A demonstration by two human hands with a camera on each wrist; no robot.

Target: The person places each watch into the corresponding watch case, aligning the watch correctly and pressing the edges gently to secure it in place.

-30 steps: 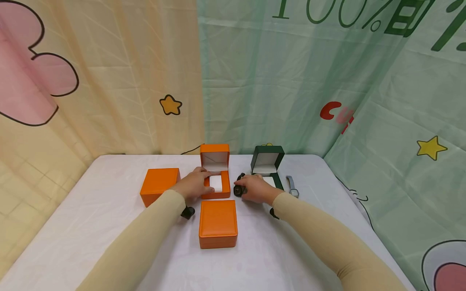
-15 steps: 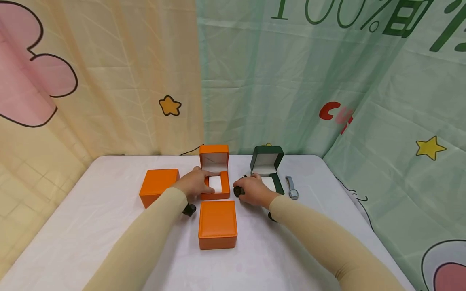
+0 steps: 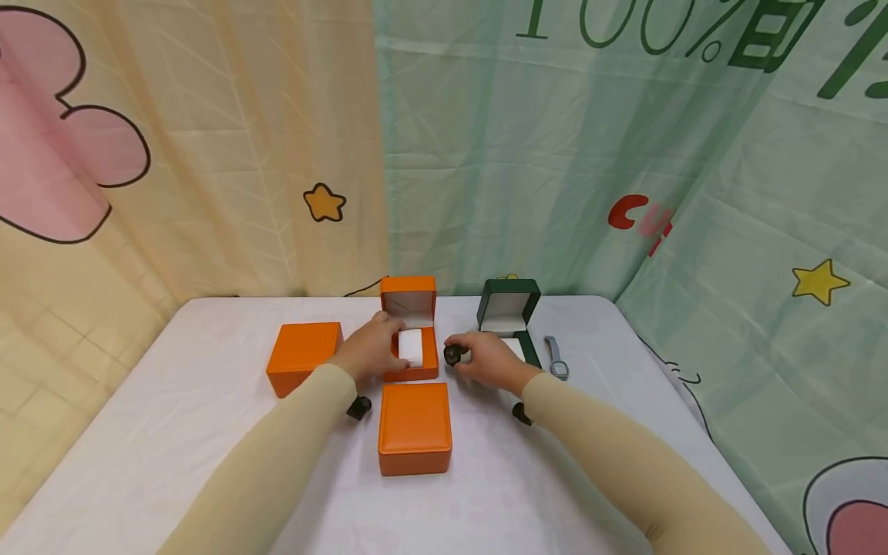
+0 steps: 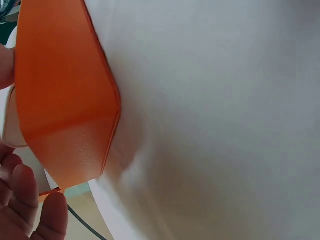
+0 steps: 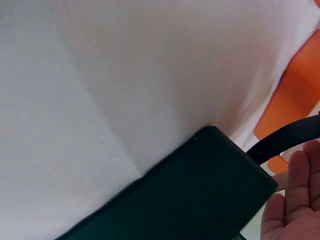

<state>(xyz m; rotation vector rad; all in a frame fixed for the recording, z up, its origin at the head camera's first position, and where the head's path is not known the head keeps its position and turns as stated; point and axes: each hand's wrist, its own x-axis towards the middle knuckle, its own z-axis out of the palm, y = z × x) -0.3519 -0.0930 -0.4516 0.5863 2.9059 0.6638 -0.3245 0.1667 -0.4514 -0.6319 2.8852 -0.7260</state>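
Observation:
At the open orange watch box (image 3: 418,373), my left hand (image 3: 371,347) pinches the white cushion (image 3: 412,348) between thumb and fingers. The cushion sits slightly raised in the box's opening. In the left wrist view the box's orange side (image 4: 65,85) stands between the camera and most of the cushion. My right hand (image 3: 489,361) grips a black wristwatch (image 3: 454,354), just right of the orange box and in front of the open green watch box (image 3: 531,356). Its black strap (image 5: 282,139) arches out past the fingers in the right wrist view.
A closed orange box (image 3: 303,354) stands left of my left hand. Another closed orange box (image 3: 415,424) sits in front, between my forearms. A light blue-grey wristwatch (image 3: 557,361) lies right of the green box. A patterned curtain (image 3: 486,169) hangs behind the table.
My left fingers have closed in on the cushion, which has come up a little. My right hand has turned the black wristwatch slightly. The boxes have stayed in place.

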